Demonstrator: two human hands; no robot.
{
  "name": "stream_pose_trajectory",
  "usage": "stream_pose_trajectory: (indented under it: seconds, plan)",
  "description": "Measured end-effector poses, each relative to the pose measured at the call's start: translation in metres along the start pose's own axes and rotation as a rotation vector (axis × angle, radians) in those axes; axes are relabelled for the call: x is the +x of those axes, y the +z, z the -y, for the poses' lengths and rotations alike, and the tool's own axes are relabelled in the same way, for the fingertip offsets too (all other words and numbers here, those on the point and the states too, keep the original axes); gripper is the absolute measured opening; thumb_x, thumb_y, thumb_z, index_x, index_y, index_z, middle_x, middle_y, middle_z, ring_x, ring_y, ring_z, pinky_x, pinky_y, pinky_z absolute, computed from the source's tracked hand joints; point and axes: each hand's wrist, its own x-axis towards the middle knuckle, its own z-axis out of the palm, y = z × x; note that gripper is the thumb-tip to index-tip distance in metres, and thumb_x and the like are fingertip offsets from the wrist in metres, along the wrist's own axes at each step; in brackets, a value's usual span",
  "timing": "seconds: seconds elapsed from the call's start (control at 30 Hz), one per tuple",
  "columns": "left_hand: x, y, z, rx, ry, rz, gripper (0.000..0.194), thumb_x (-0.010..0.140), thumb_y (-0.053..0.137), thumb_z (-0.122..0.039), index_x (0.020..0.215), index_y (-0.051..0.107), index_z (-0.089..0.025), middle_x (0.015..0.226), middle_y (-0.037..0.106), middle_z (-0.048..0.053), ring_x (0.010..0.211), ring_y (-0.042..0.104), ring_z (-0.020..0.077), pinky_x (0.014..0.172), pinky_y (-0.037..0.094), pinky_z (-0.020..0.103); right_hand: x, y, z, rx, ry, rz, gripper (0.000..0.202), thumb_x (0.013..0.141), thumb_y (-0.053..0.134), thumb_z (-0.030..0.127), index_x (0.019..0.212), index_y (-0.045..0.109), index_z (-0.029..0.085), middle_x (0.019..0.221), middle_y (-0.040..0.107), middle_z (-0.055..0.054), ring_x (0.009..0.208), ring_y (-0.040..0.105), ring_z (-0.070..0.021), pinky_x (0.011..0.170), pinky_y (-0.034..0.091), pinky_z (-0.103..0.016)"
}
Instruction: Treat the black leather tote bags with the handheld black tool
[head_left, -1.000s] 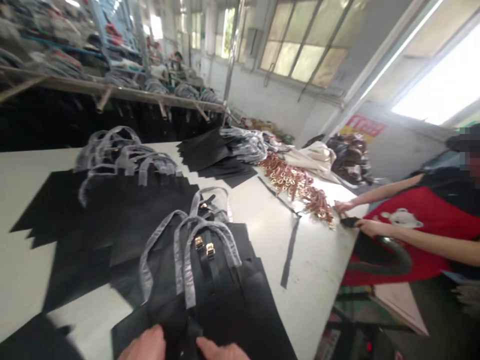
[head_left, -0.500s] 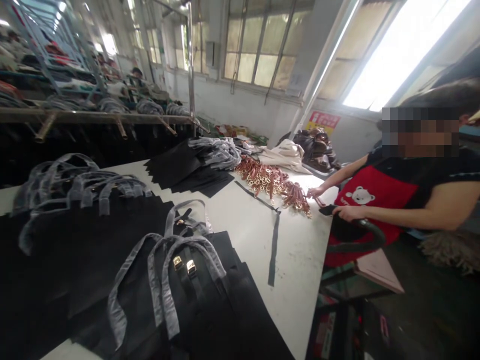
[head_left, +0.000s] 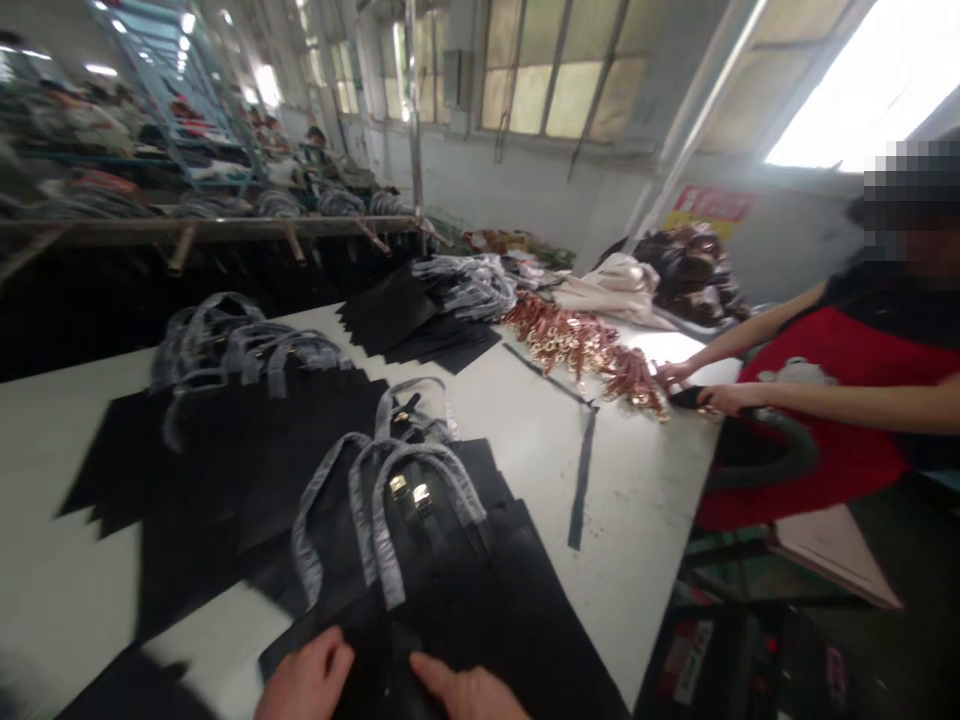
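Observation:
My left hand (head_left: 309, 675) is at the bottom edge of the view, its fingers curled closed at the edge of a black bag panel (head_left: 517, 610). To its right, my right hand (head_left: 472, 690) has one digit stretched over the same panel; its other fingers are partly cut off, and the grip looks closed on the panel. Between the hands runs a dark strip (head_left: 405, 645). Grey-wrapped handles (head_left: 386, 540) lie across the panels ahead of my hands, beside gold buckles (head_left: 421, 497) on black tabs.
More black panels with wrapped handles (head_left: 255, 345) lie overlapped to the left. Brown straps with gold hooks (head_left: 570, 345) are heaped at the far right. A co-worker in a red apron (head_left: 847, 400) works there with both hands. A dark strip (head_left: 583, 480) lies on the white table (head_left: 637, 520).
Both my hands have come into view from below, at the near panel. The whole view has shifted, and the co-worker appears farther right, hands still at the brown straps.

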Motion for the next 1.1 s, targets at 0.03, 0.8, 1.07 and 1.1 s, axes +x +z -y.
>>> stream_pose_trajectory:
  seconds: [0.03,0.8,1.07,1.1]
  plan:
    - [-0.007,-0.004,-0.004,-0.151,-0.046,-0.036,0.033,0.087,0.034,-0.039,0.068,0.055,-0.022,0.062,0.063,0.004,0.068,0.068,0.0238,0.067,0.052,0.034,-0.003,0.001,-0.001,0.014,-0.035,0.023,0.065,0.074,0.067,0.028,0.137,0.053,0.030,0.103,0.077,-0.005,0.091,0.073,-0.0262,0.077,0.056,-0.034]
    - [-0.043,-0.004,-0.007,-1.044,-0.226,-0.020,0.033,0.067,0.071,-0.044,0.065,0.056,-0.015,0.060,0.050,-0.002,0.057,0.051,0.0106,0.044,0.041,0.018,0.000,-0.027,-0.008,0.215,-0.157,0.114,0.069,0.078,0.059,0.039,0.144,0.046,0.023,0.098,0.078,-0.003,0.086,0.073,-0.0276,0.078,0.057,-0.035]
    - [-0.041,-0.011,-0.013,-1.162,-0.203,0.045,0.039,0.061,0.079,-0.040,0.057,0.049,-0.015,0.057,0.042,-0.007,0.055,0.043,0.0055,0.068,0.055,0.028,0.004,-0.032,0.012,0.162,-0.159,0.182,0.069,0.079,0.057,0.039,0.145,0.045,0.023,0.083,0.076,-0.001,0.072,0.071,-0.0248,0.074,0.057,-0.033]
    - [-0.041,-0.010,-0.014,-1.161,-0.197,0.036,0.040,0.060,0.079,-0.041,0.057,0.049,-0.015,0.057,0.042,-0.006,0.055,0.043,0.0056,0.067,0.054,0.027,0.005,-0.031,0.013,0.156,-0.160,0.196,0.069,0.079,0.057,0.038,0.145,0.045,0.023,0.082,0.076,-0.001,0.072,0.071,-0.0244,0.073,0.056,-0.033]
